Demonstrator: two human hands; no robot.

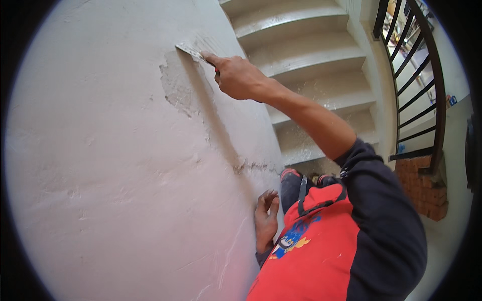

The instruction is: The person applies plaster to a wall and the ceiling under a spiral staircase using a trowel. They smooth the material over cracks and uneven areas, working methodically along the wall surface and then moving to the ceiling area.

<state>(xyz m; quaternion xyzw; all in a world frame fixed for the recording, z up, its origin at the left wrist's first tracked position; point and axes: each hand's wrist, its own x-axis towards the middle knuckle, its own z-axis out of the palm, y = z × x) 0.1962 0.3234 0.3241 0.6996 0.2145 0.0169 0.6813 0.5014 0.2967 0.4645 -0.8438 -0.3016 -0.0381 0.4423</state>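
Note:
My right hand (238, 75) grips a putty knife (190, 51), the index finger laid along its metal blade. The blade's edge touches the white wall (100, 125) at the top of a rough patch (175, 83) where the surface looks scraped or freshly filled. A shadow runs from the blade down the wall. Lower down, my left hand (266, 220) rests at the wall beside my body, its fingers loosely bent and nothing visible in them. Between the hands, a dark, jagged crack (251, 165) crosses the wall.
Concrete stairs (306, 50), speckled with white crumbs, climb along the wall to the right. A dark metal railing (439, 75) borders their far side, with stacked reddish bricks (422, 188) below it. My red apron (316, 246) and shoes are at the lower middle.

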